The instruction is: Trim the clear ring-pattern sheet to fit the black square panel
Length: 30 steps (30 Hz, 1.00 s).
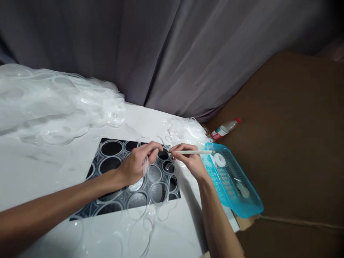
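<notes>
My left hand [138, 161] is closed in a pinch, its thumb and forefinger together. Pale translucent strips [145, 166] run through its curled fingers and hang below. A short gap away, my right hand [189, 157] is closed round a slim white stick-shaped tool [197, 152], its near end at the fingertips; its exact kind is unclear. Both hands are above a black sheet [109, 147] overlaid with clear plastic of joined rings [138, 200]. More of this ring plastic spreads over the table's front. What lies right between the fingertips is too small to make out.
Heaps of clear ring plastic [61, 104] and crumpled clear plastic [185, 129] lie on the white table [34, 172]. At the right are a blue basket [245, 182] holding a white roll [220, 160], and a red-capped bottle [224, 130]. A grey curtain [134, 46] hangs behind.
</notes>
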Available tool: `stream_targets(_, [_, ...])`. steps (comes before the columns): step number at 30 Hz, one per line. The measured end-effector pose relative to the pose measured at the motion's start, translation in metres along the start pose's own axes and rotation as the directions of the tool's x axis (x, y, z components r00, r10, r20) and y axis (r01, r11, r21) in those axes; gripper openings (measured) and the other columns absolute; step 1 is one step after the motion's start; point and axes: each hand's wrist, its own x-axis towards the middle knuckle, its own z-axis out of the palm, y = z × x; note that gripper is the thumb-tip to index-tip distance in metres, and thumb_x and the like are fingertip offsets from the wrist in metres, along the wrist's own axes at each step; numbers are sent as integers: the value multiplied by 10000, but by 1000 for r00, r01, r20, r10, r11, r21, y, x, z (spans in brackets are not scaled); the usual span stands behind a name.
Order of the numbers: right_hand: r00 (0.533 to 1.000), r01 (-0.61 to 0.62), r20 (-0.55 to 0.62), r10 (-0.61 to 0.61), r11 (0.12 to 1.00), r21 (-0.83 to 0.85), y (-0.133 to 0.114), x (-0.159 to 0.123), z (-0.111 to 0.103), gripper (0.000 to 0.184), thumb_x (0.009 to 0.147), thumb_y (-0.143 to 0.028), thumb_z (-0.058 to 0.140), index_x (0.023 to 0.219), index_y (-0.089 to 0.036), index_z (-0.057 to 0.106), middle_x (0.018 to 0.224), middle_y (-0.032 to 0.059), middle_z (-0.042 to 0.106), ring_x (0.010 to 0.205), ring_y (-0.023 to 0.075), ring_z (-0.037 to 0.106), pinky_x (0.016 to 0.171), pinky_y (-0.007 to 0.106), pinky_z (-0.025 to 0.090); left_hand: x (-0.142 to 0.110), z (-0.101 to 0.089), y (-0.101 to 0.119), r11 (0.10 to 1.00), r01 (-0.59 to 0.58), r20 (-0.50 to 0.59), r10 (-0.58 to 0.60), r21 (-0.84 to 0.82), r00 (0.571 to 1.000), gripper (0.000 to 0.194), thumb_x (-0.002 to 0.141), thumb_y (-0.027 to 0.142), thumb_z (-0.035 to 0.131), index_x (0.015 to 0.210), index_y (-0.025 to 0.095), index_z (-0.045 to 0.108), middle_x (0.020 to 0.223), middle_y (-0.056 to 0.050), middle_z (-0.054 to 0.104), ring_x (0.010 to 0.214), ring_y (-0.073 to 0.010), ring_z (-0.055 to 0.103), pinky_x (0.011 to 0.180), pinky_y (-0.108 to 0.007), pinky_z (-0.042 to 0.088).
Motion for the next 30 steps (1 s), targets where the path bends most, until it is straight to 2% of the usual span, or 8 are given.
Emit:
stream_targets(2, [1000, -15, 3, 16, 998, -65, 21, 4, 5, 172, 939, -385, 868, 862, -232, 847, 1025, 84, 843, 922, 247, 774, 837, 376, 614, -3, 2, 4, 989, -128, 94, 121, 73, 988, 275, 1194, 293, 405, 1241, 215, 665, 1028, -43, 759, 826, -165, 674, 816, -362, 562])
stream_targets(4, [999, -11, 47, 16, 994, -112, 35, 5, 9, 155, 947, -375, 854, 884, -232, 857, 1027, 87, 842, 969, 262, 778, 900, 396, 611, -9, 6, 6, 954, -240, 266, 188, 178, 945, 331, 1200, 289, 385, 1245, 186, 696, 1088, -85, 771, 956, -219, 705, 892, -416, 577])
stream_targets(6, [997, -1, 74, 10, 993, -117, 43, 5, 12, 149, 953, -370, 845, 896, -233, 858, 1045, 91, 840, 996, 270, 780, 929, 409, 606, -16, 13, 6, 905, -301, 395, 169, 301, 903, 356, 1198, 306, 395, 1279, 163, 710, 1197, -125, 769, 1123, -279, 707, 983, -476, 577])
stream_targets(8, [997, 10, 74, -2, 993, -115, 45, 3, 13, 156, 952, -377, 844, 890, -234, 854, 1050, 94, 837, 1010, 275, 779, 948, 420, 602, -23, 20, 4, 863, -312, 451, 112, 398, 886, 365, 1193, 321, 412, 1350, 157, 698, 1347, -149, 741, 1278, -319, 675, 1078, -520, 553])
stream_targets(17, [996, 46, 83, -36, 991, -122, 47, -1, 16, 171, 973, -369, 821, 857, -243, 817, 1043, 89, 817, 1005, 266, 765, 965, 431, 591, -35, 31, 3, 778, -333, 468, 58, 533, 882, 416, 1189, 285, 378, 1430, 95, 659, 1494, -208, 671, 1392, -358, 629, 1165, -553, 513])
stream_targets(21, [985, 154, 116, -128, 957, -247, 48, -5, 17, 164, 1029, -300, 753, 878, -241, 777, 1050, 80, 803, 1001, 251, 757, 943, 412, 592, -35, 31, 3, 786, -323, 462, 54, 527, 885, 385, 1179, 264, 402, 1428, 107, 649, 1480, -193, 667, 1413, -353, 608, 1174, -556, 516])
stream_targets(25, [952, 300, 204, -228, 825, -479, 47, -10, 21, 144, 1083, -194, 634, 1001, -233, 747, 1140, 92, 785, 1051, 249, 742, 941, 396, 597, -35, 31, 2, 846, -249, 445, 16, 472, 895, 342, 1165, 224, 415, 1373, 125, 667, 1480, -170, 653, 1450, -343, 574, 1176, -555, 522])
stream_targets(30, [925, 378, 299, -233, 623, -685, 49, -9, 24, 169, 1082, -119, 583, 1087, -221, 718, 1201, 136, 776, 1099, 280, 738, 934, 405, 611, -32, 32, 3, 884, -157, 438, -58, 439, 897, 346, 1176, 251, 392, 1294, 128, 692, 1463, -172, 654, 1439, -340, 577, 1179, -573, 522])
